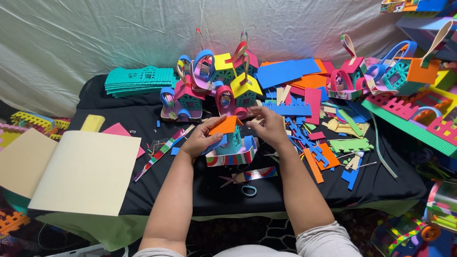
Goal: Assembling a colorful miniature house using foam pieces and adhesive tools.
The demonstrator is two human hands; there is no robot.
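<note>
Scissors [240, 183] lie before the foam house [232, 143]; paper sheets [85, 171] left.

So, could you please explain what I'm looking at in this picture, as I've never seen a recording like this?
There is no machine here: a person wears a camera on the head, so the one picture looks down over their own forearms at a black table. The left hand and right hand meet on a small foam house with an orange roof, on a striped base; both hands touch it, the left against its side, the right at the roof's edge. Behind it stand finished foam houses with loop handles, more at the right. A stack of teal foam pieces lies at the back left, cream sheets lie front left, scissors sit just before the house, and loose foam scraps cover the right side.
</note>
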